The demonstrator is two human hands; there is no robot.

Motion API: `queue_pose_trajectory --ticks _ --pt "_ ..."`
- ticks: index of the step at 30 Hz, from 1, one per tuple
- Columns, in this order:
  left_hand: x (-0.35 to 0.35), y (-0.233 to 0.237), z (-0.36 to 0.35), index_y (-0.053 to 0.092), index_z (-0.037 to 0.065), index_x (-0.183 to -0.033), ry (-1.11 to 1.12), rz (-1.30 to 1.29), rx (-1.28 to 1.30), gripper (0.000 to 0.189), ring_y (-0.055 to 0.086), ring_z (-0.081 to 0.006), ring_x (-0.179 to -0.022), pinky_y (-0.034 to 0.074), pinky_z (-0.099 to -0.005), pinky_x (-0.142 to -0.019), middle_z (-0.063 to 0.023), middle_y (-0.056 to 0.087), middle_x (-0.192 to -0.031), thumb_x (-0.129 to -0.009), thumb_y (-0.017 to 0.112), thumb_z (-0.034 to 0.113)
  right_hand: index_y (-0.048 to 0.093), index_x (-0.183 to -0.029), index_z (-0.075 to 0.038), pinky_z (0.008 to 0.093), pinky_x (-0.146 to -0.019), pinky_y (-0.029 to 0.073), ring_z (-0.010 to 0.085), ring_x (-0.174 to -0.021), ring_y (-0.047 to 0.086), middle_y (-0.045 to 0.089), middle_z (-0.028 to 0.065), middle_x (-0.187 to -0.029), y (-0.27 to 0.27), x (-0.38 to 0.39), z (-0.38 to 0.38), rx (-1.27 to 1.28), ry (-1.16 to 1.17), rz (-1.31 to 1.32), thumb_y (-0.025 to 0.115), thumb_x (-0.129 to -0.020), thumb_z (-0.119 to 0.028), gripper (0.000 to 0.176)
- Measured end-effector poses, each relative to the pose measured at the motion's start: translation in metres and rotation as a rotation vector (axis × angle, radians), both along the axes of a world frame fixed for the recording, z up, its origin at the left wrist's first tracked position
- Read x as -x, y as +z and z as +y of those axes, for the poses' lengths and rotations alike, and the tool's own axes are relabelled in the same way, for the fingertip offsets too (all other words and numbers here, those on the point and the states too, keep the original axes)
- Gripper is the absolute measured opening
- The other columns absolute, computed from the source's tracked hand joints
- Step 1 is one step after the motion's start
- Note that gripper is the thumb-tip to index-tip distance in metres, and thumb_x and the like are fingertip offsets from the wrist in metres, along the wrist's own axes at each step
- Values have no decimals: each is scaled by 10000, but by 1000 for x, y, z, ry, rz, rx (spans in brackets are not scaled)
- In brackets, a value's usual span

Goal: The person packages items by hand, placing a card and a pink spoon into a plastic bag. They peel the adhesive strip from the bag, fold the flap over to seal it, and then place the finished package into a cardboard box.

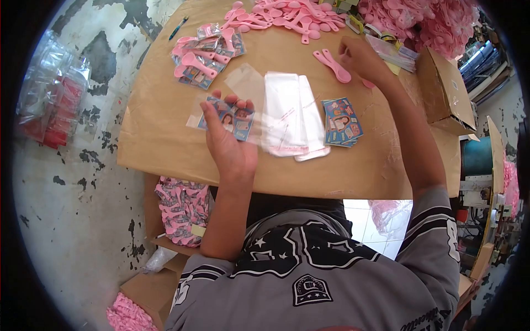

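Observation:
My left hand (229, 144) is closed round a printed card (243, 122) in a clear plastic bag, held above the table's left half. Pink spoons (334, 67) lie by my right hand (359, 59), whose fingers are curled down toward the tabletop; whatever they may grip is hidden. A bit of pink plastic shows under that wrist. Between my hands are flat stacks of clear plastic bags (282, 113), and to their right a pile of printed cards (342, 122).
Bagged cards with pink spoons (200, 63) are heaped at the table's (182, 149) back left, near a pen (178, 27). More spoons (298, 15) pile along the back. A cardboard box (446, 91) stands right. Packed pink spoons (182, 209) fill a box below left.

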State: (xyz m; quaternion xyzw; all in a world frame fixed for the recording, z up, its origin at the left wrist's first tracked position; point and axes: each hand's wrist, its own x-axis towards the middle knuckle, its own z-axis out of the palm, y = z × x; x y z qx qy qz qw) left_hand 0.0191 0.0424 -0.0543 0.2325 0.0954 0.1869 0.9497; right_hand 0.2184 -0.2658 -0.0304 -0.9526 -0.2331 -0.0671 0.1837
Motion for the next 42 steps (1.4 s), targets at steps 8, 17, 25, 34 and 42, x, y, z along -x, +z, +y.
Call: queue_pose_trajectory --ticks 8,17,25,34,42 --pt "3 -1 9 570 25 -1287 38 -103 186 432 645 -231 -1040 551 -441 -1086 -114 645 -1126 -1073 610 398 688 -1149 13 270 -736 508 127 -832 664 708 82 -959 72 182 15 -548 -232 -94 673 -1007 -100 181" --pt "16 8 -5 536 38 -1324 5 -175 48 467 653 -235 -1074 527 -463 -1131 -124 644 -1148 -1070 600 425 685 -1116 8 251 -781 529 106 -858 665 709 50 -965 -2 278 96 -1350 -265 314 725 -988 -66 153" --pt "31 14 -37 532 65 -1343 -215 -153 95 475 664 -199 -1019 538 -440 -1096 -84 646 -1098 -1072 593 450 663 -1095 16 264 -832 561 117 -897 703 723 68 -975 4 284 113 -1448 -100 514 732 -989 -39 139" --pt "42 9 -54 493 60 -1406 -512 -77 42 492 684 -213 -1045 571 -424 -1041 -94 659 -1137 -1091 565 432 627 -1198 -51 250 -795 479 110 -947 562 599 36 -1187 -21 268 107 -1247 -124 244 846 -884 -92 385" --pt "27 8 -32 456 52 -1491 -691 -41 79 475 537 -286 -1400 461 -487 -1183 -187 528 -1523 -1123 505 349 828 -1106 -164 453 -996 486 330 -1284 563 625 153 -1452 -6 262 54 -948 336 -153 834 -816 -124 293"
